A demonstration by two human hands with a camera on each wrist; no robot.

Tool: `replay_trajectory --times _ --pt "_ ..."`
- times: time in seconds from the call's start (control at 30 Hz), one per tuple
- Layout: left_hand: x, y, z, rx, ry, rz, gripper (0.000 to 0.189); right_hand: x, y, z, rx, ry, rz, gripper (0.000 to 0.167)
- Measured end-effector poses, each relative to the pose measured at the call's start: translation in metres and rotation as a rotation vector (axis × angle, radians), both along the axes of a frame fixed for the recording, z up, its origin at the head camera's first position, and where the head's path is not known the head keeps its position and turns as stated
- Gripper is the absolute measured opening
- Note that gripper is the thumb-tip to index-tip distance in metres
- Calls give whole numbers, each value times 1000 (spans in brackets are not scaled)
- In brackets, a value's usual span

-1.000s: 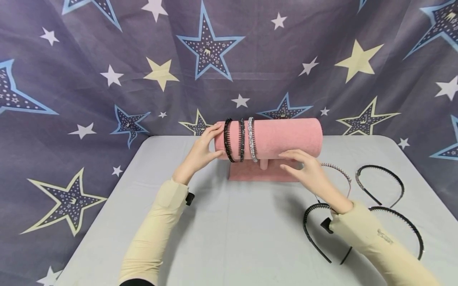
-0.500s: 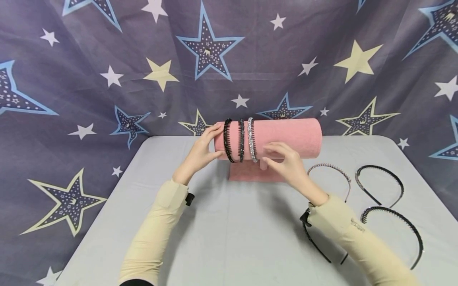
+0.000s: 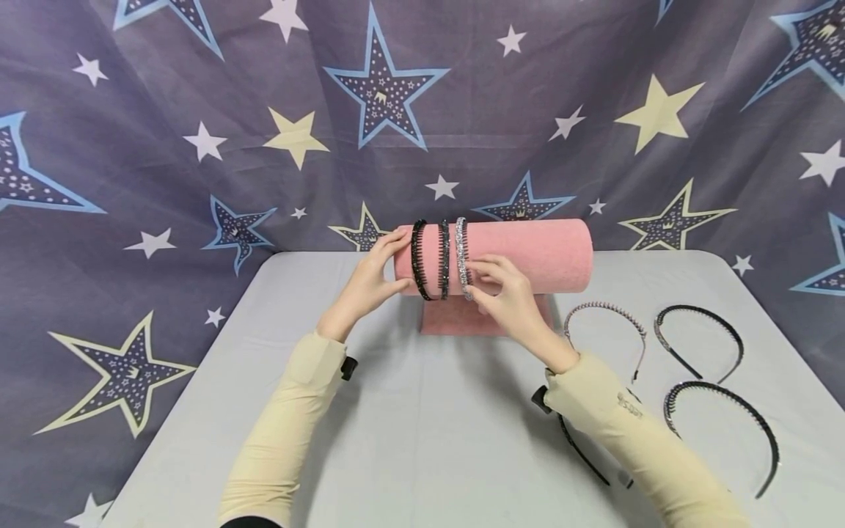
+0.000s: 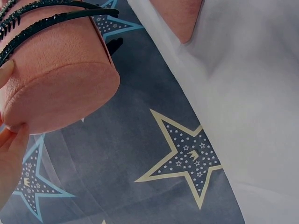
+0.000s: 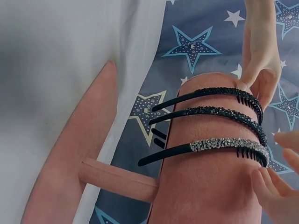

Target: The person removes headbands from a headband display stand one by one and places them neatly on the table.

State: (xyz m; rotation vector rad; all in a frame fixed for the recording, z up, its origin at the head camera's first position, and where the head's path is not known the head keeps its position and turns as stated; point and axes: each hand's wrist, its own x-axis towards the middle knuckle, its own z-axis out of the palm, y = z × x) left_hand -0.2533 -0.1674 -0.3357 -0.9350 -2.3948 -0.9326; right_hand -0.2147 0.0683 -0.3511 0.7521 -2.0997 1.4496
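A pink padded headband stand point(image 3: 528, 253) carries three toothed headbands side by side: a black one point(image 3: 419, 260), a dark glittery one point(image 3: 444, 260) and a silver glittery one point(image 3: 461, 257). My left hand point(image 3: 366, 282) grips the roll's left end, thumb low in front and fingers over the top, close to the black headband. My right hand point(image 3: 508, 297) is at the roll's front, thumb and fingers spread apart, with fingertips right at the silver headband's right edge. In the right wrist view the right fingers point(image 5: 275, 191) reach in beside that headband's toothed side.
On the white-covered table point(image 3: 396, 440), to the right, lie a pinkish headband point(image 3: 607, 305), a black headband point(image 3: 703, 308), another black one point(image 3: 733, 396) and a headband point(image 3: 581, 451) partly hidden under my right forearm. A starry curtain point(image 3: 251, 73) hangs behind.
My right hand has moved left along the roll's front, from near its right part to the silver headband. The left hand has stayed at the roll's left end.
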Motion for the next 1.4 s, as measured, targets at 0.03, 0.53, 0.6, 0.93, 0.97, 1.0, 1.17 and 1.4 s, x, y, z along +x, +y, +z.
replay_trajectory --times 0.03,0.53,0.6,0.93,0.97,1.0,1.17,1.4 --pt "0 0 0 -1 0 0 64 -1 -1 0 -6 4 6 32" --pt "-1 1 1 -7 2 1 64 -5 -11 2 108 26 -69 31" --pt "-1 1 1 -6 -1 2 64 -5 -12 2 118 24 -75 31" --pt "-3 0 0 -10 -2 3 65 -8 -15 2 153 6 -108 33" --pt "-3 1 0 -11 -2 4 65 -8 -16 2 158 7 -111 32" --pt "-3 1 0 -13 -2 5 65 -8 -16 2 164 11 -115 32" --pt "-2 0 -1 -18 -6 13 64 -10 -17 1 188 33 -133 31" --pt "0 0 -2 -12 2 21 64 -10 -18 -1 189 53 -153 31"
